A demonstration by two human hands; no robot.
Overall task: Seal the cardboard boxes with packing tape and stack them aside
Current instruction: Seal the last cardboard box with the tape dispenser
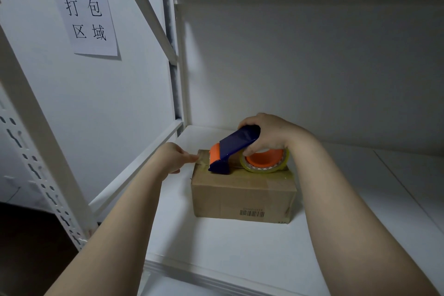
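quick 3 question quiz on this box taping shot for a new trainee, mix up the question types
1. True or false: the right hand grips the tape dispenser, whose nose sits on top of the cardboard box.
2. Where does the left hand touch the box? A) at its top left edge B) on its near side C) underneath it
3. Fill in: the box stands on a white ___.
Key: 1 true; 2 A; 3 shelf.
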